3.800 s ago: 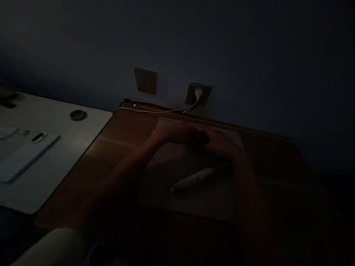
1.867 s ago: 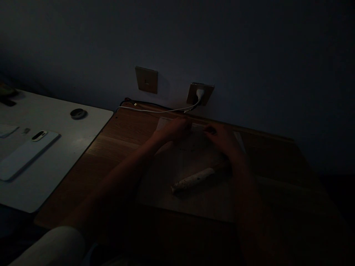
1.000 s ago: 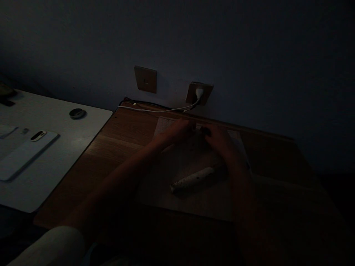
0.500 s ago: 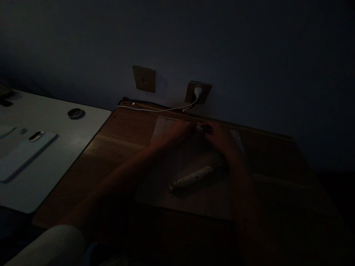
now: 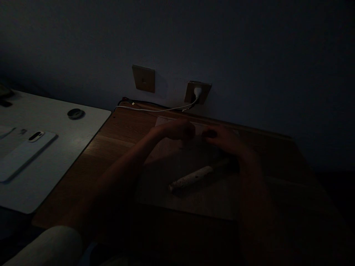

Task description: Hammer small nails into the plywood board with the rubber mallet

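Note:
The room is very dark. My left hand (image 5: 177, 130) and my right hand (image 5: 222, 137) hover close together over the far part of a pale sheet (image 5: 194, 199) on a wooden table (image 5: 122, 136). Both hands have their fingers curled and pinched. What they hold is too small and dim to make out. A pale stick-shaped tool (image 5: 191, 178) with a dark far end lies on the sheet, just in front of my right wrist.
A white cable (image 5: 155, 109) runs along the table's back edge to a plug in a wall socket (image 5: 197, 92). A second wall plate (image 5: 143, 78) is to its left. On the white table (image 5: 66, 147) at left lie a phone (image 5: 23, 155) and a small round object (image 5: 75, 113).
My hands moved apart, came together and parted slightly again, and have lifted a little off the sheet. The stick-shaped tool has not moved.

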The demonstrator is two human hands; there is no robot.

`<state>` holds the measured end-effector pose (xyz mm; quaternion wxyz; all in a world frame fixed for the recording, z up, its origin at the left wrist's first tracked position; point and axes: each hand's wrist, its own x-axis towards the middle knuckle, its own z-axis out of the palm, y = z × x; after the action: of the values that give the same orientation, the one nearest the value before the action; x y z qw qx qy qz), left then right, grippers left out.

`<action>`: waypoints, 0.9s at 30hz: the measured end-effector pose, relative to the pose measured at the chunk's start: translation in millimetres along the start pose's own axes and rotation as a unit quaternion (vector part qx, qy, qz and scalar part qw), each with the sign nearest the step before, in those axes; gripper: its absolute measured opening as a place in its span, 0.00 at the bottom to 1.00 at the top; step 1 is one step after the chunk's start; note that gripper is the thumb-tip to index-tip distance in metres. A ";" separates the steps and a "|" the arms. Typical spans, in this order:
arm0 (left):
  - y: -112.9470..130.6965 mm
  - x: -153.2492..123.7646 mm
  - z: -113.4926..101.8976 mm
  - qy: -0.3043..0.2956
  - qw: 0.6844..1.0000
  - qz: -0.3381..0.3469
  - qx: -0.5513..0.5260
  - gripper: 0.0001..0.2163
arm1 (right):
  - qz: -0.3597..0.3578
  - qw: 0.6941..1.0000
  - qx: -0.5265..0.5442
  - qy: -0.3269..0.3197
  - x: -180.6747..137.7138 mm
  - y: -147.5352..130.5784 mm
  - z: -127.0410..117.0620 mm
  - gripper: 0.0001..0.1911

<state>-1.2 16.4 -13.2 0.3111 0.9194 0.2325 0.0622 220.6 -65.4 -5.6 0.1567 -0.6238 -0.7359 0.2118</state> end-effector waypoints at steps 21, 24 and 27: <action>18.6 -5.8 -7.1 -0.044 0.999 -0.031 0.006 0.15 | 0.001 0.995 -0.030 -0.094 2.0 -19.5 6.8 0.13; 17.4 -5.4 -6.2 -0.047 0.998 -0.034 -0.001 0.15 | -0.003 0.995 -0.038 -0.089 2.0 -19.7 5.5 0.14; 15.0 -5.3 -5.9 -0.041 0.999 -0.032 -0.002 0.14 | -0.005 0.995 -0.044 -0.085 1.9 -18.8 4.5 0.14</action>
<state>-1.6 6.7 0.7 0.3242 0.9125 0.2489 0.0152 202.0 -66.6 0.0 0.0673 -0.6064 -0.7580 0.2307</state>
